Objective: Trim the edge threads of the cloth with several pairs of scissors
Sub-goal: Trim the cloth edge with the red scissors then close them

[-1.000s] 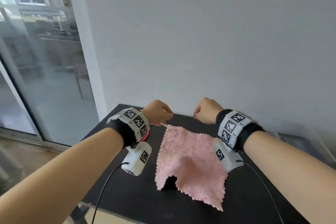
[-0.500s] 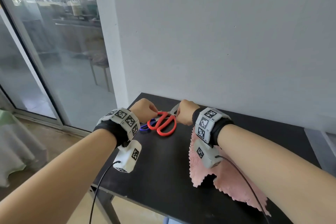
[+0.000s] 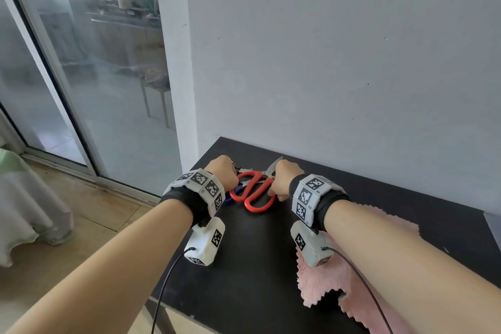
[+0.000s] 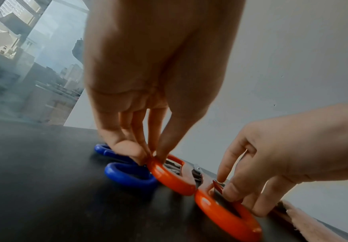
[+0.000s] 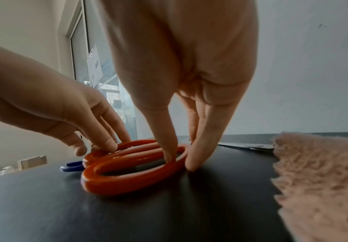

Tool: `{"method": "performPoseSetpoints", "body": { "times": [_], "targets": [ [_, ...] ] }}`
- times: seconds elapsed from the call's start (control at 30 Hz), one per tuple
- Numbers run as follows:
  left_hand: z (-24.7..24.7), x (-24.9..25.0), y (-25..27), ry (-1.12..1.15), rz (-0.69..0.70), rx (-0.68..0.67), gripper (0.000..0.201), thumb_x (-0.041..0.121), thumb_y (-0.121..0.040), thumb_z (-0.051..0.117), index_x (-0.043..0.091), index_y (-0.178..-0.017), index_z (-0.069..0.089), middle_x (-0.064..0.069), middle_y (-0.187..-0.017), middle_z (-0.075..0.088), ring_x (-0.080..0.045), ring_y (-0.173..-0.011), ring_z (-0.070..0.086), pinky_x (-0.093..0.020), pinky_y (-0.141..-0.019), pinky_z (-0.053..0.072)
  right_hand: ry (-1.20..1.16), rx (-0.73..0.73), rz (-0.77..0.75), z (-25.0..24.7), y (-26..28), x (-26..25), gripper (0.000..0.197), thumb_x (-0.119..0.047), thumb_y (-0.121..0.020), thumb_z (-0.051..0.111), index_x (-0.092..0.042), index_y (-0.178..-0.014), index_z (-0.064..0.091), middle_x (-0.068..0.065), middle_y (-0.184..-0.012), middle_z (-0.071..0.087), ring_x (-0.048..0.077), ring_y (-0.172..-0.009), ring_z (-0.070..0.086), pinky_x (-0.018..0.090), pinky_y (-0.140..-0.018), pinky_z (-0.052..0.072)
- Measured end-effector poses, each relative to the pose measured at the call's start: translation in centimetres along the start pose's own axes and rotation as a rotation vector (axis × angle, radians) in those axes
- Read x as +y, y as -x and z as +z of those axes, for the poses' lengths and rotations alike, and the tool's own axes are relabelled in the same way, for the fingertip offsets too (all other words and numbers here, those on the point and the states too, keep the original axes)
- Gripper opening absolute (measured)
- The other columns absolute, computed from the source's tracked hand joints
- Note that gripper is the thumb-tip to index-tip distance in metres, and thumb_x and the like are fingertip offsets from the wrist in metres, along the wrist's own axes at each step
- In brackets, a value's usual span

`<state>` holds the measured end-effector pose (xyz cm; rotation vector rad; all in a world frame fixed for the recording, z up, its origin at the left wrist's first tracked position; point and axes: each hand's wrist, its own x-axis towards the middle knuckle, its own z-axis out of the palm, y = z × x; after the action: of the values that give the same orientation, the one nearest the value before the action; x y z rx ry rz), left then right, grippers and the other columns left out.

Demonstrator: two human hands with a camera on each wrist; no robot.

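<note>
Red-handled scissors [image 3: 254, 194] lie flat at the back left of the black table [image 3: 244, 266], blades pointing toward the wall. My left hand [image 3: 222, 172] pinches the rim of the far handle loop [image 4: 168, 176] between thumb and fingertips. My right hand [image 3: 284, 179] has its thumb inside the near loop [image 5: 131, 165] and its fingers outside it, touching the tabletop. Blue-handled scissors [image 4: 127, 173] lie just left of the red pair, partly under my left hand. The pink cloth [image 3: 320, 285] lies rumpled at the right, beneath my right forearm.
A grey wall runs along the table's back edge. A glass sliding door and wooden floor are to the left, past the table's left edge. Cables trail from both wrist cameras over the table's front. A small metal tool shows dimly by my left knuckles.
Both hands left the cloth's far edge and moved left to the scissors. They now hold the red scissors' handle loops, and the view has swung left.
</note>
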<state>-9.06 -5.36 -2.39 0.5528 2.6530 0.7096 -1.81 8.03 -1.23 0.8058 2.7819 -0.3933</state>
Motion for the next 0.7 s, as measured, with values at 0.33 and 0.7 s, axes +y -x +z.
{"method": "performPoseSetpoints", "body": {
  "times": [0.33,0.7],
  "targets": [
    [0.3,0.7,-0.1,-0.005,0.024,0.014,0.011,0.003,-0.076,0.059,0.002,-0.078,0.069,-0.008,-0.077,0.069,-0.024,-0.073,0.064,-0.033,-0.068,0.054,-0.224,-0.144,0.02,-0.7,0.0,0.7,0.021,-0.01,-0.07,0.076,-0.009,-0.074,0.056,0.018,-0.109,0.067,0.033,-0.102,0.066,0.043,-0.09,0.054],
    [-2.3,2.8,2.6,0.099,0.139,0.045,0.021,-0.001,-0.082,0.054,0.007,-0.096,0.068,0.0,-0.071,0.062,-0.015,-0.067,0.061,-0.029,-0.068,0.055,-0.602,-0.075,0.007,-3.5,2.7,2.2,0.011,-0.004,-0.087,0.058,0.002,-0.095,0.061,0.019,-0.088,0.07,0.03,-0.08,0.071,0.044,-0.079,0.059]
  ]
}}
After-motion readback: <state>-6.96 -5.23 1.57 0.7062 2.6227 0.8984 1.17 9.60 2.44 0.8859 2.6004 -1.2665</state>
